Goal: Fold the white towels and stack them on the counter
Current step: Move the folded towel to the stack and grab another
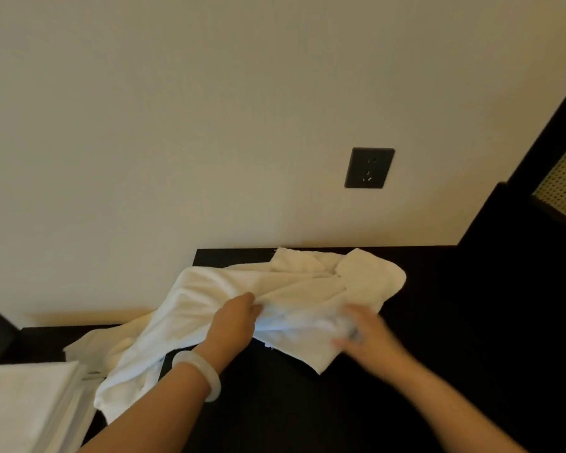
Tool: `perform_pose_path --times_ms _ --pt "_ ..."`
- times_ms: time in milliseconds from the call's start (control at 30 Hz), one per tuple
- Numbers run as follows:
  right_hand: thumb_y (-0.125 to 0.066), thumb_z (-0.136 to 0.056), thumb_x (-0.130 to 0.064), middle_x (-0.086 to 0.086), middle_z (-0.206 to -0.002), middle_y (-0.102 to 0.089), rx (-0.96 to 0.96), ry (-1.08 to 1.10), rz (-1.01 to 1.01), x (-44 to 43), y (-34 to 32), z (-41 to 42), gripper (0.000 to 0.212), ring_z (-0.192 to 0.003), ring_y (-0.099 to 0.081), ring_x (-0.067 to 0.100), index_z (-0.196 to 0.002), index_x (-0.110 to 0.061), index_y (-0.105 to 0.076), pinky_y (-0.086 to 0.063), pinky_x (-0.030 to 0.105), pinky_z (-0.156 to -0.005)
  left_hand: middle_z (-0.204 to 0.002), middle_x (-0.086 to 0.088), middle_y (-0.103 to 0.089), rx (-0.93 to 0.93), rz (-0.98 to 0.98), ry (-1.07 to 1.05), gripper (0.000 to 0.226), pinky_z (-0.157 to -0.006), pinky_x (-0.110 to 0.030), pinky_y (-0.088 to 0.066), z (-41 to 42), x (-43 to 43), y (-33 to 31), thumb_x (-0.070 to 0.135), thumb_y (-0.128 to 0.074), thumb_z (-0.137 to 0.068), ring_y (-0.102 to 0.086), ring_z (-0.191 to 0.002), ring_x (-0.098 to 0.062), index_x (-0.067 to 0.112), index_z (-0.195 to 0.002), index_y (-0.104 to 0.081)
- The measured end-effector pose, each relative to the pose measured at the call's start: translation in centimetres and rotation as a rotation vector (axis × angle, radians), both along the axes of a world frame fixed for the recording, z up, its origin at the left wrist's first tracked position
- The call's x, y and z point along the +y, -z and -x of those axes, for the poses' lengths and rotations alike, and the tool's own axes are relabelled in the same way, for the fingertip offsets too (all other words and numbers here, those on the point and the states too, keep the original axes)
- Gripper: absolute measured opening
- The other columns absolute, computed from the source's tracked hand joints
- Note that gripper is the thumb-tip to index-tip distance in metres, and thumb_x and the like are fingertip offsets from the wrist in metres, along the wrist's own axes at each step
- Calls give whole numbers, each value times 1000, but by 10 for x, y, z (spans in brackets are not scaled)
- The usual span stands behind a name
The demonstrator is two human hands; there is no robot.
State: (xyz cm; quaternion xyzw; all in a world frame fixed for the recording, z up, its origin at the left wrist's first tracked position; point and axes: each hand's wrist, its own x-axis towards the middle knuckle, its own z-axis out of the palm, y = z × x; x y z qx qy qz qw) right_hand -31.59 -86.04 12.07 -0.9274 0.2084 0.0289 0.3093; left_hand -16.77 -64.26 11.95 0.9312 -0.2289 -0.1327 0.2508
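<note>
Below a plain cream wall (177, 125), a crumpled white terry towel (301, 279) lies on the dark wooden worktop (455, 322), its left end hanging off. The left hand (239, 318) pinches a fold in the middle. The right hand (363, 335) is blurred on the near edge, so I cannot tell its grip. This looks like the spreading step: next, the corners must be found and pulled flat.

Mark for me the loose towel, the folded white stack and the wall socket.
loose towel (209, 289), head view, on its crumpled middle.
folded white stack (23, 407), head view, on its top layer.
wall socket (369, 167), head view, on the middle of its dark plate.
</note>
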Motion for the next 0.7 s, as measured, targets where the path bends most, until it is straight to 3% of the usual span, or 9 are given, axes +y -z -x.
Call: perform_pose_path --times_ms 67,167,267,333,433,500,533,600,700 --pt "-64 -88 -51 -5 -159 -17 40 -98 149 22 29 1 68 -147 -15 17 -147 -35 -33 -16 37 -120 -91 2 -57 19 3 -38 21 -80 -29 -44 -3 -3 -2 35 -39 -105 -55 -86 -17 18 -97 -50" --pt "-59 -93 -44 -12 -141 -38 -137 1 265 22 35 -4 41 -135 -30 12 -132 -38 -51 -22 32 -113 -90 -2 -59 17 -22 -111 25 -80 -29 -44 -9 -11 -8 36 -39 -105 -57 -84 -18 14 -101 -52" --pt "-62 -94 -27 -14 -113 -56 -223 47 99 -3 25 -4 18 -111 -45 8 -111 -32 -67 -36 27 -100 -73 0 -55 -17 76 -167 35 -69 -28 -43 -5 -19 -25 37 -38 -105 -51 -66 -13 16 -80 -49" --pt "-66 -90 -12 -10 -102 -63 -349 199 -9 -32 5 2 19 -100 -49 13 -100 -26 -74 -41 28 -88 -64 1 -49 -56 194 -156 40 -58 -27 -35 4 -32 -51 35 -40 -104 -47 -60 -11 17 -70 -45" --pt "-65 -89 0 -1 -82 -69 -569 459 -269 -78 -50 19 21 -72 -61 7 -94 -19 -72 -47 19 -65 -69 -1 -56 -126 309 -60 40 -61 -33 -37 18 -65 -99 36 -41 -103 -52 -67 -16 12 -75 -54" --pt "-60 -93 2 -2 -59 -63 -651 506 -373 -103 -93 32 19 -47 -53 2 -98 -12 -72 -41 14 -44 -66 -2 -54 -160 376 41 40 -60 -34 -36 27 -98 -127 34 -41 -103 -51 -65 -17 14 -70 -50" --pt "-58 -94 0 -2 -57 -62 -671 501 -351 -114 -113 39 18 -46 -54 4 -99 -11 -71 -42 16 -42 -63 -1 -50 -177 415 92 41 -59 -34 -33 32 -116 -140 32 -42 -103 -48 -62 -16 16 -66 -46" --pt "-57 -98 -10 -4 -69 -68 -669 462 -241 -129 -150 43 15 -64 -63 12 -96 -17 -70 -50 23 -54 -62 0 -47 -190 449 187 41 -59 -34 -31 36 -154 -154 30 -43 -103 -46 -62 -19 17 -64 -41" --pt "-56 -98 -27 3 -92 -67 -373 378 83 -141 -165 28 15 -87 -62 24 -95 -17 -66 -46 34 -71 -84 -7 -59 -86 225 320 31 -72 -34 -42 19 -196 -128 32 -42 -104 -58 -86 -30 13 -81 -52"
